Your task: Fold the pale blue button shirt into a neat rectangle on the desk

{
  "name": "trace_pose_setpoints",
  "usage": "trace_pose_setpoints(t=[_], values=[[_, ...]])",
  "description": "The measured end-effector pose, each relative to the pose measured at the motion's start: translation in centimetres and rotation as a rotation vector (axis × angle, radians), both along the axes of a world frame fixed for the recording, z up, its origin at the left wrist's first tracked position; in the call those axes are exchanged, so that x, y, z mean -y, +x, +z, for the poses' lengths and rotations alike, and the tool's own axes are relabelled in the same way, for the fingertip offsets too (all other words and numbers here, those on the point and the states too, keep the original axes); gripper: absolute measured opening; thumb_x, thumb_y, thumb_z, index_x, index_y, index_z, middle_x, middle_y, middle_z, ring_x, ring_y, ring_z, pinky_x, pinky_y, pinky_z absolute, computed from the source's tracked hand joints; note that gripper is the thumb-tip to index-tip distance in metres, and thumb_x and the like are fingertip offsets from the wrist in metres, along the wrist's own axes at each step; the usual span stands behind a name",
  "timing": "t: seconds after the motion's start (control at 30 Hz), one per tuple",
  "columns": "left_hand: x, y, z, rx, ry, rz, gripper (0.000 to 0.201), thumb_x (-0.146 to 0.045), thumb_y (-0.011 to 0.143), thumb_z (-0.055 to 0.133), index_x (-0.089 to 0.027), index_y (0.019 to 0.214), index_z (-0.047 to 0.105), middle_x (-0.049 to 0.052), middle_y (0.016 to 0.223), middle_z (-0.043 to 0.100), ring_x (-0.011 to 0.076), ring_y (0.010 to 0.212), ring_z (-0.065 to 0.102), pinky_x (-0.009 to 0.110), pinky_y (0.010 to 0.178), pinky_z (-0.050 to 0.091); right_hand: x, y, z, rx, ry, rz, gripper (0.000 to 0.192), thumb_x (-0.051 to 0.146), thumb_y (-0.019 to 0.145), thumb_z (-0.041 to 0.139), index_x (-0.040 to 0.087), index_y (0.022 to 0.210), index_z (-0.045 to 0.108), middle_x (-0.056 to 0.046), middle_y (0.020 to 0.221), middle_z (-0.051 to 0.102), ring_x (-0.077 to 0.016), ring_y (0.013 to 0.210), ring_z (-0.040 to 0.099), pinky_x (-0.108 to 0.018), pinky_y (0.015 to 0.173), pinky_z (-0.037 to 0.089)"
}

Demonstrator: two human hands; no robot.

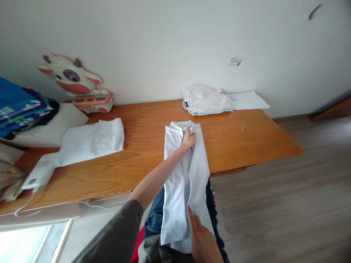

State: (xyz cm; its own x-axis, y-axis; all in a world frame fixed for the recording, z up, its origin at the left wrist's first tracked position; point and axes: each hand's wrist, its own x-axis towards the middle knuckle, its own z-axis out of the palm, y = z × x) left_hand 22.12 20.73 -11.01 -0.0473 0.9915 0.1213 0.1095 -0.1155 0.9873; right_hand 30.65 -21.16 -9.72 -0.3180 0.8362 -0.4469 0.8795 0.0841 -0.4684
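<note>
With left hand (pixel 189 138), clasping folded white fabric shirt (pixel 197 175) near twelve-o'clock collar (pixel 176 126), likely steadying; with right hand (pixel 203 239), touching six-o'clock end, grip unclear.

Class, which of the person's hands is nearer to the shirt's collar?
Left: the left hand is on the shirt just below its collar; the right hand is much farther down.

Bare left hand (pixel 189 138) touches a folded white cloth shirt (pixel 199 171) at twelve o'clock, bare right hand (pixel 204 239) at five; white-and-pink cow-shaped toy (pixel 74 84) at ten.
</note>
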Motion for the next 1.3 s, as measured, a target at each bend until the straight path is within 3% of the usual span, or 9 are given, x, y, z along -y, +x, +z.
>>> trace_pose_setpoints(t=[0.17, 0.33, 0.63, 0.73, 0.83, 0.93, 1.07, 1.2, 1.3], values=[[0.2, -0.3, 1.1, 0.026, -0.049, -0.007, 0.057, -0.011, 0.095, 0.055, -0.019, 0.151, 0.052, 0.010, 0.130, 0.071, 0.0241, 0.121, 0.068, 0.043, 0.115, 0.052, 1.1, -1.2, -2.6, 0.185, -0.134, 0.156, 0.092, -0.010, 0.072, 0.059, 0.019, 0.160, 0.055, -0.017, 0.144, 0.071, -0.0312, 0.098, 0.083, -0.033, 0.081, 0.065], [0.1, -0.1, 2.6, 0.041, -0.115, -0.003, 0.047, -0.012, 0.098, 0.052, -0.017, 0.144, 0.062, 0.009, 0.110, 0.075, 0.0238, 0.104, 0.071, 0.042, 0.103, 0.058, 1.9, 0.3, -3.4, 0.200, -0.098, 0.220, 0.075, -0.012, 0.065, 0.065, 0.024, 0.130, 0.070, -0.009, 0.129, 0.076, -0.0303, 0.093, 0.083, -0.029, 0.074, 0.061], [0.0, -0.3, 5.5, 0.007, -0.030, -0.055, 0.058, -0.004, 0.088, 0.061, -0.017, 0.145, 0.061, 0.013, 0.153, 0.064, 0.0286, 0.151, 0.052, 0.047, 0.133, 0.032, 0.1, 1.1, -2.3, 0.054, -0.107, 0.121, 0.063, -0.008, 0.078, 0.053, 0.023, 0.131, 0.071, -0.010, 0.124, 0.078, -0.0283, 0.101, 0.080, -0.032, 0.086, 0.056], [4.0, -2.8, 7.7, 0.029, 0.140, -0.099, 0.062, -0.013, 0.095, 0.066, -0.023, 0.155, 0.052, 0.013, 0.162, 0.056, 0.0294, 0.156, 0.048, 0.051, 0.130, 0.038, -0.3, 3.0, -1.2, -0.216, -0.130, 0.056, 0.055, 0.005, 0.088, 0.058, 0.027, 0.137, 0.070, -0.006, 0.114, 0.081, -0.0240, 0.103, 0.077, -0.030, 0.091, 0.053], [12.2, -6.1, 8.9, 0.055, 0.285, 0.051, 0.048, -0.027, 0.104, 0.065, -0.029, 0.151, 0.056, 0.009, 0.163, 0.055, 0.0276, 0.156, 0.048, 0.050, 0.131, 0.037, -1.1, 5.1, -1.0, -0.430, -0.102, -0.139, 0.025, 0.027, 0.102, 0.055, 0.026, 0.116, 0.076, 0.000, 0.086, 0.076, -0.0196, 0.080, 0.072, -0.027, 0.076, 0.050], [22.5, -8.8, 7.2, 0.094, 0.178, 0.259, 0.026, -0.035, 0.101, 0.070, -0.027, 0.127, 0.070, 0.008, 0.132, 0.073, 0.0257, 0.131, 0.068, 0.046, 0.120, 0.051, -2.8, 6.8, -2.4, -0.478, 0.087, -0.490, 0.036, 0.049, 0.107, 0.051, 0.022, 0.101, 0.074, -0.001, 0.076, 0.071, -0.0199, 0.068, 0.065, -0.029, 0.065, 0.047], [33.4, -10.9, 1.4, -0.003, -0.133, 0.476, 0.022, -0.045, 0.098, 0.072, -0.026, 0.111, 0.070, 0.007, 0.119, 0.074, 0.0265, 0.117, 0.072, 0.043, 0.108, 0.057, -5.8, 8.0, -5.4, -0.446, 0.243, -0.736, 0.050, 0.060, 0.098, 0.065, 0.019, 0.126, 0.067, -0.010, 0.109, 0.077, -0.0273, 0.096, 0.073, -0.037, 0.085, 0.057], [37.2, -13.0, -3.5, -0.006, -0.384, 0.439, 0.058, -0.057, 0.090, 0.077, -0.029, 0.138, 0.060, 0.010, 0.138, 0.069, 0.0313, 0.126, 0.070, 0.044, 0.106, 0.057, -7.0, 7.4, -7.5, -0.370, 0.222, -0.571, 0.057, 0.063, 0.093, 0.069, 0.019, 0.129, 0.064, -0.015, 0.124, 0.075, -0.0346, 0.114, 0.072, -0.048, 0.099, 0.057], [37.1, -14.8, -5.0, -0.107, -0.552, 0.130, 0.051, -0.067, 0.091, 0.069, -0.021, 0.114, 0.072, 0.007, 0.100, 0.074, 0.0289, 0.095, 0.072, 0.039, 0.085, 0.058, -6.4, 6.8, -7.8, -0.303, 0.214, -0.431, 0.047, 0.063, 0.094, 0.066, 0.020, 0.111, 0.070, -0.015, 0.107, 0.077, -0.0368, 0.106, 0.074, -0.050, 0.097, 0.057]])
